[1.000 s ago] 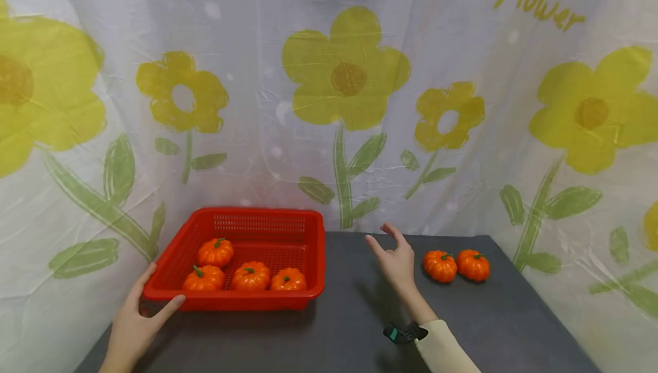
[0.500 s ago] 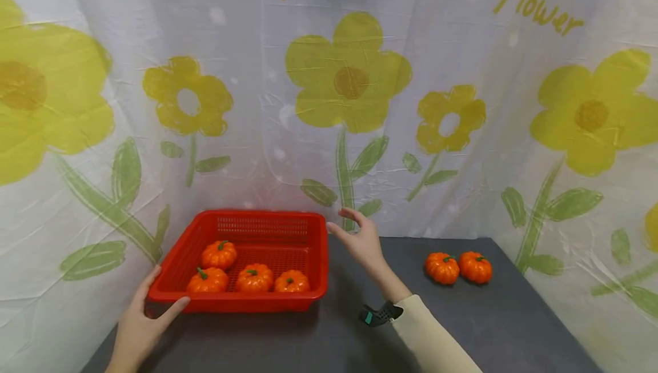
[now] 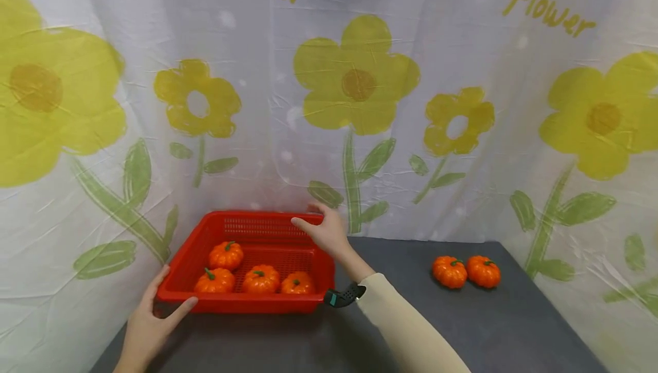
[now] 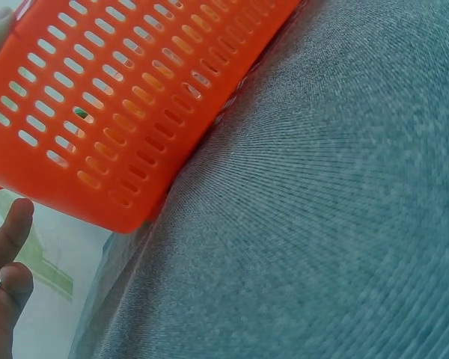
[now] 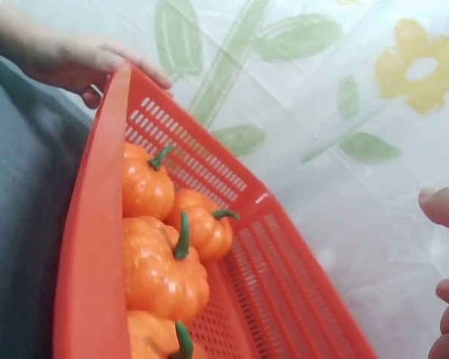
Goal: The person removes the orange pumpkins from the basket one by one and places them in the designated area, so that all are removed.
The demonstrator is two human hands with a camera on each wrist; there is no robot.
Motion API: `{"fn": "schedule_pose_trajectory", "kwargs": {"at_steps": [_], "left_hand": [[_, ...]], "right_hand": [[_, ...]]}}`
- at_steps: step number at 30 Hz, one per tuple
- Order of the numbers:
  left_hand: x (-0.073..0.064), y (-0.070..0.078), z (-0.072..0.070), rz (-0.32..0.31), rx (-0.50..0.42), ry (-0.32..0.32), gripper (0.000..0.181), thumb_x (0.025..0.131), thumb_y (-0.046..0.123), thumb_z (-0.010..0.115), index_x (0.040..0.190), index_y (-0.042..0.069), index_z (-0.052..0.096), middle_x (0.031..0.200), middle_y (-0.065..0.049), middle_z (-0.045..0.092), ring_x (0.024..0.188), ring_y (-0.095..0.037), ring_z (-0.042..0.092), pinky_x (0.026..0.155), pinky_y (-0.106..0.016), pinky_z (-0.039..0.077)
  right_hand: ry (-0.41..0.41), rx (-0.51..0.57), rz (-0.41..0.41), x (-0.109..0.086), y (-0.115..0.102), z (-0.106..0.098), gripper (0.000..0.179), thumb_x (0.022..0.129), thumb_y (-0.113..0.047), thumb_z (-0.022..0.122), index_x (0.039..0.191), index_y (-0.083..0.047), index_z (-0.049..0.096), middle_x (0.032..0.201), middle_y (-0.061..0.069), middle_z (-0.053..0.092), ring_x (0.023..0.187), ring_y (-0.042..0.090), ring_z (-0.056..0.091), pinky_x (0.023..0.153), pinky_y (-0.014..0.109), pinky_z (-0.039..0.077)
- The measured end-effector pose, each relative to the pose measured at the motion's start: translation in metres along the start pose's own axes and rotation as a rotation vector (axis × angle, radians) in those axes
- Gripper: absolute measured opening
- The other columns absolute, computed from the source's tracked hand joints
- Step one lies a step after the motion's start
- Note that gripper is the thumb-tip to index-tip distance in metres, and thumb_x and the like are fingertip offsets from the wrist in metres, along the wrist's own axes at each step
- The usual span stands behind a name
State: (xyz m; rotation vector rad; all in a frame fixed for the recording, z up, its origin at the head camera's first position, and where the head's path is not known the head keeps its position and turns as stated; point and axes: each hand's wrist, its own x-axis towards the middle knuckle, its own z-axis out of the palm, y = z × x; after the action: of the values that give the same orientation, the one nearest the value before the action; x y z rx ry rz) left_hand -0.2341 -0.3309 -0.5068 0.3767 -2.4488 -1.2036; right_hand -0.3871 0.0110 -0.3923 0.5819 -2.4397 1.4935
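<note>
A red plastic basket with slotted walls stands on the dark table, several small orange pumpkins with green stems inside it. My left hand grips its near left corner, thumb at the front rim and fingers along the left side. In the left wrist view, some fingers show beside the corner, apart from the wall. Over the basket's far right part reaches my right hand, thumb and fingers spread with nothing between them. The right wrist view shows its thumb clear of the rim.
Two more orange pumpkins, one on the left and one on the right, lie side by side on the table at the right. A white curtain printed with yellow flowers hangs behind and at both sides.
My right hand has moved left, from beside the two loose pumpkins to above the basket's right end. The left hand keeps its place at the corner. The view has shifted slightly.
</note>
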Motion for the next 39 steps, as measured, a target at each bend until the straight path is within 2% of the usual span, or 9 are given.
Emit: {"fn": "schedule_pose_trajectory", "kwargs": {"at_steps": [4, 8, 9, 11, 16, 22, 28, 34, 39], "left_hand": [[-0.001, 0.001, 0.001, -0.007, -0.001, 0.000, 0.103, 0.090, 0.051, 0.084, 0.170, 0.017, 0.028, 0.170, -0.013, 0.036, 0.097, -0.015, 0.045, 0.065, -0.024, 0.037], [0.000, 0.001, 0.000, -0.011, -0.008, 0.001, 0.101, 0.090, 0.049, 0.084, 0.169, 0.020, 0.029, 0.169, -0.012, 0.039, 0.084, -0.012, 0.045, 0.063, -0.025, 0.037], [0.000, 0.000, -0.002, -0.012, -0.004, 0.001, 0.101, 0.091, 0.050, 0.084, 0.170, 0.020, 0.028, 0.169, -0.012, 0.038, 0.085, -0.009, 0.045, 0.063, -0.024, 0.037], [0.001, -0.001, -0.004, -0.014, -0.003, 0.004, 0.100, 0.091, 0.049, 0.083, 0.170, 0.022, 0.028, 0.168, -0.012, 0.040, 0.076, -0.010, 0.042, 0.060, -0.026, 0.035], [0.001, -0.001, -0.006, -0.011, -0.009, 0.007, 0.099, 0.092, 0.047, 0.083, 0.170, 0.024, 0.027, 0.167, -0.014, 0.040, 0.068, -0.012, 0.037, 0.058, -0.029, 0.033], [0.001, -0.002, -0.001, 0.010, -0.021, 0.017, 0.099, 0.091, 0.045, 0.085, 0.170, 0.025, 0.028, 0.170, -0.007, 0.037, 0.071, -0.010, 0.038, 0.060, -0.027, 0.034], [-0.003, -0.005, 0.003, 0.008, -0.025, 0.005, 0.098, 0.091, 0.046, 0.084, 0.170, 0.023, 0.029, 0.170, -0.008, 0.038, 0.078, -0.008, 0.039, 0.062, -0.027, 0.034], [-0.004, -0.003, 0.004, -0.008, -0.036, 0.005, 0.098, 0.091, 0.045, 0.085, 0.169, 0.025, 0.030, 0.165, -0.011, 0.043, 0.070, -0.012, 0.036, 0.061, -0.028, 0.033], [-0.001, 0.001, 0.001, -0.004, -0.022, 0.011, 0.100, 0.090, 0.047, 0.085, 0.169, 0.022, 0.030, 0.168, -0.012, 0.040, 0.086, -0.009, 0.042, 0.066, -0.023, 0.035]], "right_hand": [[-0.011, -0.029, 0.044, 0.007, -0.003, 0.018, 0.064, 0.093, -0.041, 0.082, 0.146, -0.009, 0.063, 0.143, 0.010, 0.067, 0.133, 0.030, 0.060, 0.107, 0.049, 0.050], [-0.045, -0.032, 0.073, 0.011, -0.012, 0.037, 0.066, 0.093, -0.044, 0.081, 0.147, -0.010, 0.062, 0.144, 0.009, 0.066, 0.134, 0.032, 0.060, 0.106, 0.049, 0.051], [-0.057, -0.031, 0.073, 0.012, -0.014, 0.042, 0.067, 0.093, -0.044, 0.081, 0.147, -0.009, 0.062, 0.145, 0.009, 0.066, 0.135, 0.032, 0.059, 0.106, 0.049, 0.051], [-0.078, -0.034, 0.075, 0.014, -0.019, 0.052, 0.068, 0.093, -0.045, 0.082, 0.147, -0.009, 0.062, 0.144, 0.008, 0.066, 0.134, 0.032, 0.060, 0.106, 0.047, 0.052], [-0.107, -0.074, 0.080, 0.018, -0.031, 0.074, 0.068, 0.091, -0.046, 0.084, 0.144, -0.008, 0.065, 0.140, 0.005, 0.069, 0.132, 0.028, 0.062, 0.106, 0.043, 0.052], [-0.128, -0.091, 0.115, 0.019, -0.034, 0.098, 0.066, 0.089, -0.046, 0.085, 0.141, -0.010, 0.067, 0.139, 0.003, 0.069, 0.129, 0.025, 0.062, 0.105, 0.040, 0.052], [-0.142, -0.065, 0.150, 0.012, -0.029, 0.116, 0.064, 0.088, -0.044, 0.087, 0.139, -0.009, 0.068, 0.135, 0.003, 0.071, 0.124, 0.025, 0.064, 0.100, 0.039, 0.055], [-0.118, -0.016, 0.204, 0.012, -0.022, 0.128, 0.063, 0.087, -0.042, 0.088, 0.137, -0.007, 0.070, 0.132, 0.005, 0.071, 0.122, 0.025, 0.064, 0.098, 0.039, 0.055], [-0.138, -0.027, 0.239, 0.017, -0.019, 0.139, 0.063, 0.085, -0.040, 0.090, 0.136, -0.009, 0.070, 0.130, 0.004, 0.071, 0.120, 0.025, 0.064, 0.097, 0.039, 0.056]]}}
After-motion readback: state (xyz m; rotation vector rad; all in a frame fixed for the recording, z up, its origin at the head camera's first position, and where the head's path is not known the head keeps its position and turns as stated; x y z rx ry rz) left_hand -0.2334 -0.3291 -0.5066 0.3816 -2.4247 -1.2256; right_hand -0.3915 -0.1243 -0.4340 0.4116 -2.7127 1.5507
